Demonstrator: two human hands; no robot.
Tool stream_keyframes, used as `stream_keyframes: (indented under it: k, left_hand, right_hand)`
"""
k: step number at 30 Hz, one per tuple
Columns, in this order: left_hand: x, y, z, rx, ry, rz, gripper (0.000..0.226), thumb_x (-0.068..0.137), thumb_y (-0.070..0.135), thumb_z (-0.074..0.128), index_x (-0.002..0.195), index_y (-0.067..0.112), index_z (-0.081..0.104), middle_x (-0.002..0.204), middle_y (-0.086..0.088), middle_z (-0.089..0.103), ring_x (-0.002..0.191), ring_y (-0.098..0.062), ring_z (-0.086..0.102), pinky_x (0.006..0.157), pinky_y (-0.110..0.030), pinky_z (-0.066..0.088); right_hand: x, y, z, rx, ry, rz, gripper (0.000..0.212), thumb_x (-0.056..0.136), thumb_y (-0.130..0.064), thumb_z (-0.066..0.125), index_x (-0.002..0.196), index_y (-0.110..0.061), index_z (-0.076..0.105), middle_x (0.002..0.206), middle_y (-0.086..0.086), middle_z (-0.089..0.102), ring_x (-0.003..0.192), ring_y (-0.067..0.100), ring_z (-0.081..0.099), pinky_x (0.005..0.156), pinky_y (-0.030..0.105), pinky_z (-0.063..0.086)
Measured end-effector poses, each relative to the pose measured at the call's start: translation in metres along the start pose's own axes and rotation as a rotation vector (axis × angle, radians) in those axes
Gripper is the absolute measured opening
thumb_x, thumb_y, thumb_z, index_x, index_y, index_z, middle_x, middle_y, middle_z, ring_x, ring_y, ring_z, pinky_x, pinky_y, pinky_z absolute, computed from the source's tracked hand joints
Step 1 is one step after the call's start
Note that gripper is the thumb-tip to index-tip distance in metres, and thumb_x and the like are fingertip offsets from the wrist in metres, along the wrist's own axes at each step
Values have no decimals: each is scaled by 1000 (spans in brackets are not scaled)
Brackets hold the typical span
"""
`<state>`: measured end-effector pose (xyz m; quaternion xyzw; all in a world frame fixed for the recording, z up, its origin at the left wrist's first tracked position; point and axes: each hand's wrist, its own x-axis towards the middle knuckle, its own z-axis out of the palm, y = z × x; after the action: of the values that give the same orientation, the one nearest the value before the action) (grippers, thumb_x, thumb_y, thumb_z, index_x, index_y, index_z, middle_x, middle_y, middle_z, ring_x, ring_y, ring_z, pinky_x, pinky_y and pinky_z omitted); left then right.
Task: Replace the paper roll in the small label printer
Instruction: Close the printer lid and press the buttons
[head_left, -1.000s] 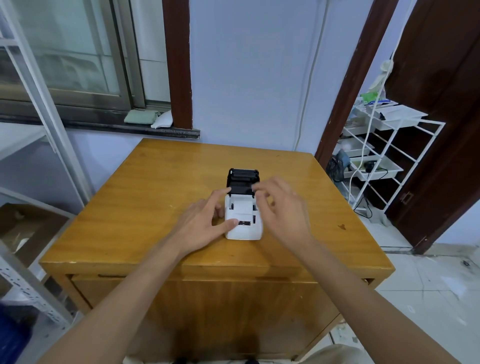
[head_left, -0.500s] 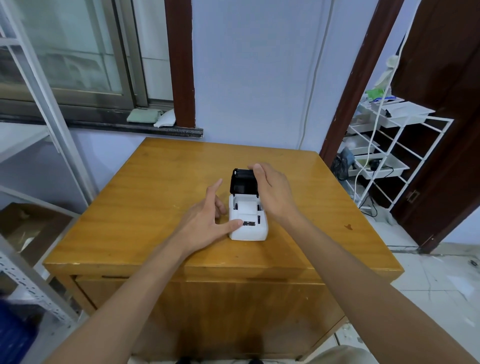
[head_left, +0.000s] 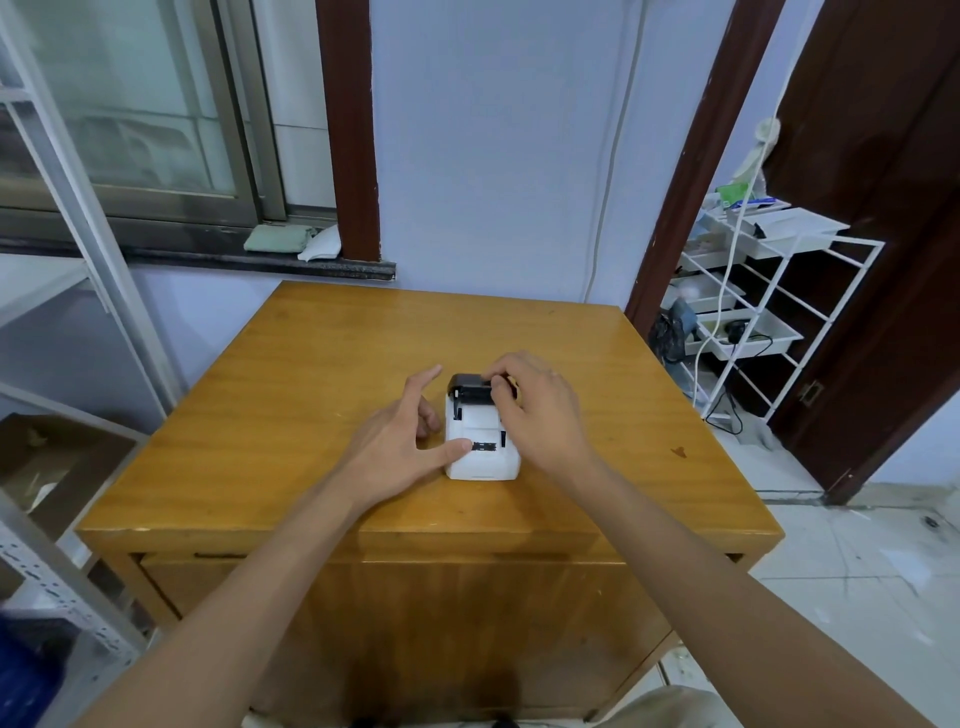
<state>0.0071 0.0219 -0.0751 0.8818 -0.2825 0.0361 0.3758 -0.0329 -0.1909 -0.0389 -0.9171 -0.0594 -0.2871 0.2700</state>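
Nearest the camera, two bare forearms reach forward over the front edge of the wooden tabletop (head_left: 291, 374). The small white printer (head_left: 483, 457) sits near the middle of that surface, toward the front.

The left hand (head_left: 395, 447) rests against the printer's left side. Its thumb lies on the white top by the dark slot; its other fingers are spread apart and close on nothing, so it appears to be steadying the body.

The right hand (head_left: 540, 410) covers the printer's right side and rear. Its fingers (head_left: 501, 387) are curled together onto the black lid (head_left: 470, 387), which stands raised at the far end of the printer. Whether they grip the lid or merely press on it cannot be told.

Judged progress: the lid is up, so the printer is open. The compartment is hidden behind the lid and right hand, and whether a roll sits inside cannot be told. No spare paper roll is visible anywhere on the tabletop. Either the swap or only the closing of the lid remains; the view does not settle which.
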Motion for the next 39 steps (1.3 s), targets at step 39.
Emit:
stream_keyframes:
  k: [39]
  left_hand:
    - [1, -1, 2, 4, 10, 20, 95, 78, 79, 59, 158, 37, 28, 102, 19, 61, 97, -6, 61, 86, -35, 54]
  right_hand:
    - [63, 4, 38, -397, -363, -80, 40, 110, -38, 33, 101, -14, 64, 87, 7, 64, 84, 32, 57, 66, 37, 38]
